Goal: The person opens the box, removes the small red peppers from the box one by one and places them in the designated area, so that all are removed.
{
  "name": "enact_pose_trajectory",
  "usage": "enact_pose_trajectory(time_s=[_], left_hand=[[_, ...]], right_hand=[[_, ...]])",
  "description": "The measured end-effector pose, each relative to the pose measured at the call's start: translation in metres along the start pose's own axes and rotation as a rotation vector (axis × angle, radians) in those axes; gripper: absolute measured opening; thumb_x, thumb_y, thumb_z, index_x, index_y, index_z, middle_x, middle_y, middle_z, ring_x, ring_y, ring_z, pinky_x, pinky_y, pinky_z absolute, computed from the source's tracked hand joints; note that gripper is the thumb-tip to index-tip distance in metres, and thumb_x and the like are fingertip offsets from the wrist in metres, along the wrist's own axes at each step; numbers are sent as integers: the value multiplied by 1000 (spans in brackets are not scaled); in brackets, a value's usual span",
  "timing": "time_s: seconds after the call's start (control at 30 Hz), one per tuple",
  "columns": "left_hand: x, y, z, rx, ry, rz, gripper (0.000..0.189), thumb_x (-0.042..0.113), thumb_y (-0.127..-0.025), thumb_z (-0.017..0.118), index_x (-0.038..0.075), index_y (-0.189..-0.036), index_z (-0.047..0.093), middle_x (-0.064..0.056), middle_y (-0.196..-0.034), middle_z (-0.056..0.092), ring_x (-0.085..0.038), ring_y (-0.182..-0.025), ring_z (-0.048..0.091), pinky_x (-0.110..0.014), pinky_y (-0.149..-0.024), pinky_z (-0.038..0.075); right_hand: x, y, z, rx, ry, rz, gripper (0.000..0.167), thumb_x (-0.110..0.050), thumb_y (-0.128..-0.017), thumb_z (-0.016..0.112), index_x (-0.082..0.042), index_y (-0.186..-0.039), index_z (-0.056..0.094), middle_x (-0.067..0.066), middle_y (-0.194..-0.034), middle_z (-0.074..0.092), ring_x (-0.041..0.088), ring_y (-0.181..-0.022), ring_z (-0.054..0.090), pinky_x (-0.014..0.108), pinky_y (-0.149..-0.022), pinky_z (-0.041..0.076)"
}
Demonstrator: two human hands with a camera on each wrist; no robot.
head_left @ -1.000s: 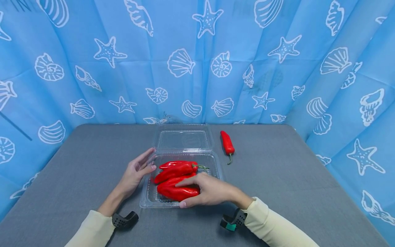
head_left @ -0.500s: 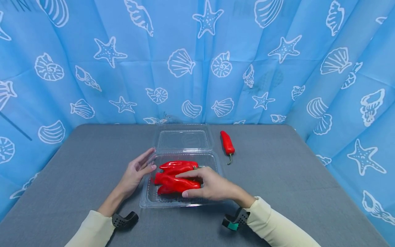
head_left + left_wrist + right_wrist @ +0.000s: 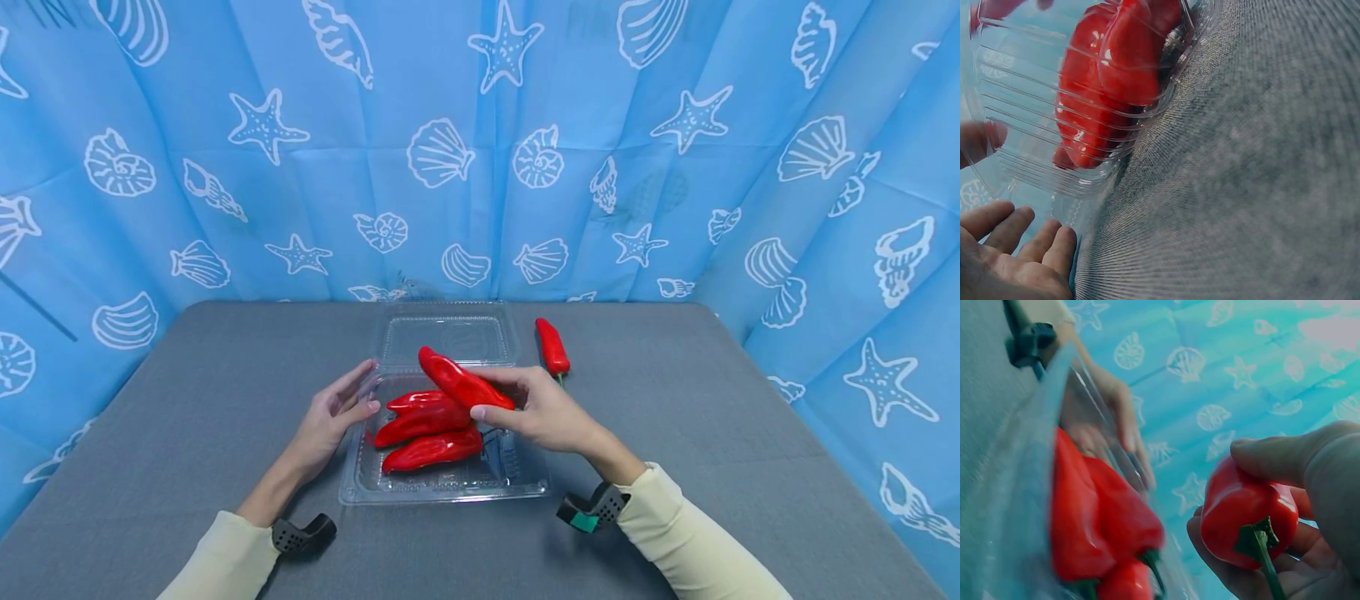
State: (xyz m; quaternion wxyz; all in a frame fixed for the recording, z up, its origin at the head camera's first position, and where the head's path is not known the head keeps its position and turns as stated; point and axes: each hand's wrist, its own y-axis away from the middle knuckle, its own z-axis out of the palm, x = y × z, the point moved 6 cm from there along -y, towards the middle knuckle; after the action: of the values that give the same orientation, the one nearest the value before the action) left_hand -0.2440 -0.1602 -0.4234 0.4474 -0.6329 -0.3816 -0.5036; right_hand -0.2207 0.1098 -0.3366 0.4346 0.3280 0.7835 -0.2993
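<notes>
My right hand [image 3: 555,412] pinches a red pepper [image 3: 459,379] between thumb and fingers, holding it tilted above the clear plastic container [image 3: 517,479]. In the right wrist view, the held pepper's green stem [image 3: 1266,562] points down toward the camera. Below it, several red peppers [image 3: 431,452] lie side by side in the container. My left hand [image 3: 324,429] stays at the container's left side, thumb at the rim and fingers stretched out along it. Through the ribbed wall in the left wrist view, red peppers [image 3: 1125,69] show behind the plastic.
The container's hinged lid [image 3: 446,342] lies open behind it. Another red pepper [image 3: 552,346] rests on the grey tabletop [image 3: 675,417] at the back right, its stem partly hidden by my right hand. A blue shell-print curtain [image 3: 480,208] hangs behind the table.
My right hand has taken a pepper from the front of the container and lifted it up and toward the back right. My left hand has kept its place.
</notes>
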Motion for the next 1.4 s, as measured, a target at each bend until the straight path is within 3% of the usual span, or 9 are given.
enact_pose_trajectory(time_s=[0.27,0.47,0.53,0.63,0.7,0.83,0.9,1.2,1.4], left_hand=[[1,0,0,8,-3,-8,69,11,-100,60,-1,-159,25,-22,-164,24,-41,-149,27,-14,-104,39],[1,0,0,6,-5,-7,69,11,-100,59,0,-159,25,-22,-164,24,-40,-149,27,-14,-104,39],[1,1,0,3,-4,-7,69,11,-100,59,0,-159,24,-22,-164,24,-40,-150,26,-14,-104,39],[1,1,0,0,-5,-7,69,11,-100,59,0,-159,24,-22,-164,24,-40,-150,26,-13,-104,39],[2,1,0,-1,-5,-7,69,11,-100,59,0,-159,24,-22,-164,24,-40,-150,26,-13,-104,38],[1,1,-1,-2,-6,-1,69,10,-100,59,0,-159,24,-22,-164,24,-41,-149,26,-13,-104,38],[1,1,-1,-3,-2,1,69,10,-100,58,-1,-159,24,-22,-164,24,-41,-150,26,-13,-104,38],[1,0,-1,-2,6,-6,69,11,-101,59,0,-159,24,-22,-164,24,-40,-150,26,-13,-104,39],[0,0,-1,1,13,-12,69,11,-101,59,-1,-159,24,-22,-164,24,-41,-150,26,-14,-104,40]], right_hand=[[11,0,-41,213,59,81,55,-13,-92,75,-3,-143,57,18,-123,64,31,-93,64,54,-72,61],[31,3,-77,388,108,127,54,-14,-94,73,1,-143,55,22,-126,64,35,-99,64,40,-73,62],[41,5,-89,443,107,155,53,-14,-96,71,3,-143,54,24,-128,64,35,-103,64,38,-80,61],[59,11,-107,516,106,240,55,-16,-98,68,4,-146,50,25,-132,61,36,-108,63,40,-87,60],[73,16,-117,551,121,303,56,-17,-100,66,4,-148,47,26,-135,58,36,-112,61,35,-88,59],[97,24,-128,602,151,410,57,-18,-102,62,5,-150,43,27,-140,54,36,-117,54,21,-84,55],[107,27,-130,623,176,440,56,-17,-102,62,6,-149,44,27,-140,54,35,-117,54,20,-83,54],[135,29,-125,642,244,481,55,-14,-101,63,7,-148,44,29,-140,55,37,-120,55,46,-100,50],[140,29,-120,646,251,486,58,-14,-101,61,3,-152,40,28,-150,46,41,-130,48,52,-109,45]])
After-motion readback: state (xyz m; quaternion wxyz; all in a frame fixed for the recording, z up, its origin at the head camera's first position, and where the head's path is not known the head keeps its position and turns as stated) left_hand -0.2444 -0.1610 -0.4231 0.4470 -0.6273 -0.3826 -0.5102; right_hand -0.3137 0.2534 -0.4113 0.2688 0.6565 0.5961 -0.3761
